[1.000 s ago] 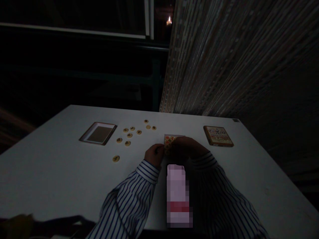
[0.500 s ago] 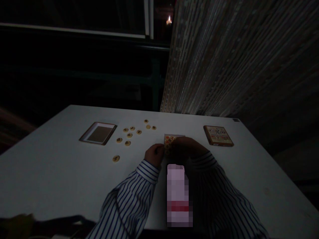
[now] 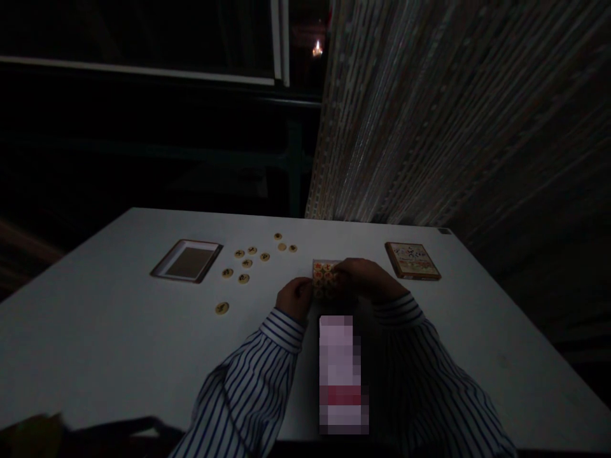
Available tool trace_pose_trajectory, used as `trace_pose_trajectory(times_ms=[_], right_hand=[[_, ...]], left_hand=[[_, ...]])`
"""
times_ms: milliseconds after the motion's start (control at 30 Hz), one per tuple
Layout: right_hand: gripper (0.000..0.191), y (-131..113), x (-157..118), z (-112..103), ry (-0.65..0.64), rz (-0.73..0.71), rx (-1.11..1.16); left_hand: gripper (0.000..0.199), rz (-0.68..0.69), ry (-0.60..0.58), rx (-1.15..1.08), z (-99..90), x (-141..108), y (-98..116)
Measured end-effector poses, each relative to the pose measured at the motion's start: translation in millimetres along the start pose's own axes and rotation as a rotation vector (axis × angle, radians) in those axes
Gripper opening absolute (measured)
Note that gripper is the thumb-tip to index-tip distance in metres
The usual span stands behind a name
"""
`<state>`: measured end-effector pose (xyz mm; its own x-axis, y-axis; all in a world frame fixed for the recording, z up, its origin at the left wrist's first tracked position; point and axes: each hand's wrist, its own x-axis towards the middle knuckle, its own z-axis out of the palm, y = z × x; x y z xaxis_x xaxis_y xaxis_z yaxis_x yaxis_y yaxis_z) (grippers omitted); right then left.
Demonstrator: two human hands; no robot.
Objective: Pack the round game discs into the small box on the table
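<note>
A small clear-edged tray (image 3: 317, 292) of round wooden pieces with red characters lies on the white table between my hands. My left hand (image 3: 294, 299) is closed at the tray's left edge, its fingers curled and pressed on that edge. My right hand (image 3: 367, 278) reaches over the tray's right part, fingertips down on the pieces; whether it pinches one is too dark to tell. Several loose round pieces with dark characters lie left of the tray, among them one (image 3: 222, 308) nearest to me and one (image 3: 244, 278) farther in.
An open shallow box (image 3: 167, 277) lies at the left of the white table (image 3: 119, 331). A closed printed box (image 3: 413, 259) lies at the right. A bright pixelated phone-like shape (image 3: 340, 362) shows nearer than the tray. A string curtain (image 3: 372, 127) hangs behind.
My right hand has shifted slightly right, uncovering more of the pieces in the tray. My left hand stays at the tray's edge. The view has moved slightly.
</note>
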<state>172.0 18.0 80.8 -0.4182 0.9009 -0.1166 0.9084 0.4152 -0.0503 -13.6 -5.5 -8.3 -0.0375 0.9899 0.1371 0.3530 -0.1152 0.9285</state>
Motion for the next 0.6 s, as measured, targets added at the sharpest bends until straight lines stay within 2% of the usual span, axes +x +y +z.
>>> trace_pose_trajectory(times_ms=[167,400,500,600], right_hand=[[0.026,5,-19,9,0.148,0.056,0.084],[0.033,19,-45,54,0.404,0.176,0.315],[0.033,19,-47,66,0.421,0.209,0.406],[0.032,14,-47,67,0.396,0.214,0.502]], left_hand=[[0.019,0.006,-0.011,0.003,-0.1,-1,-2],[0.025,0.011,-0.062,0.037,0.6,-3,-1],[0.026,0.025,-0.078,0.013,2.0,-3,-2],[0.026,0.031,-0.078,-0.023,4.5,-3,-5]])
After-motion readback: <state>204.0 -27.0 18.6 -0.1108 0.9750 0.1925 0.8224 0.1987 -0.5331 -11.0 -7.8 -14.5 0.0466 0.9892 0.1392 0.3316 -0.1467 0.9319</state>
